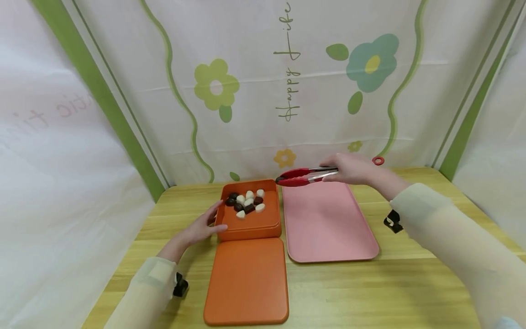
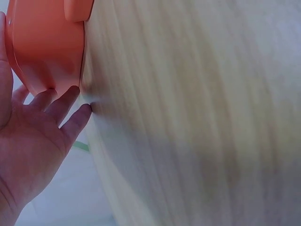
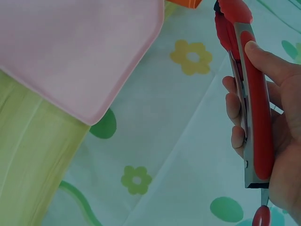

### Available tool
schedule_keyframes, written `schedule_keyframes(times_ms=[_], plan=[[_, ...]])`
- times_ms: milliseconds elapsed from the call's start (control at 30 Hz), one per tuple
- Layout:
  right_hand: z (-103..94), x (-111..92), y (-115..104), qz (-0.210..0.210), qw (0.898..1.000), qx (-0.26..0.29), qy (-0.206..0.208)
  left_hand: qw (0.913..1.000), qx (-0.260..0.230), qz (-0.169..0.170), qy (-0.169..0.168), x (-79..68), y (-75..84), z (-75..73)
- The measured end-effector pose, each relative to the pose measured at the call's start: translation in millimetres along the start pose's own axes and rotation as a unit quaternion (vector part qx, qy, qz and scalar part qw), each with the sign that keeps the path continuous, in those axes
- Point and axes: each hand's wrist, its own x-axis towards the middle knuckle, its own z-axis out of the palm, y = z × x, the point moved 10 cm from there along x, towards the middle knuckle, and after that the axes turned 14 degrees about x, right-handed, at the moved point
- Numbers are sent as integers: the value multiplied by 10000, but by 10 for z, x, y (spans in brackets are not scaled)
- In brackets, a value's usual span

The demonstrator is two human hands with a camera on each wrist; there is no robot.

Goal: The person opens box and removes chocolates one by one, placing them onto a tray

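My right hand (image 1: 349,168) grips a pair of red and silver tongs (image 3: 258,103), held above the far edge of the pink tray. The tong heads lie close together; something dark shows at their tips, and I cannot tell whether it is a held piece. At the left side of an orange box (image 1: 269,214), my left hand (image 1: 201,228) has its fingers spread against the wall and its thumb at the near left corner. Inside the box, several small white pieces (image 1: 249,202) and dark brown pieces (image 1: 239,207) lie grouped toward the back left.
A pink tray (image 1: 328,224) lies right of the box on the wooden table (image 1: 328,292). In front of the box is a flat orange lid (image 1: 247,283). A white curtain (image 1: 255,137) printed with flowers hangs behind the table.
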Motion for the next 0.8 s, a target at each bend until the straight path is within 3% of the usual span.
schedule_keyframes(times_ms=[367,800], plan=[[-102,-117,198,152,9994,-254,167,10000,-8,41,-23,-4,-5,-3],[83,-122,444,433,9988,-225,85,10000,0,-44,-30,-26,23,-14]])
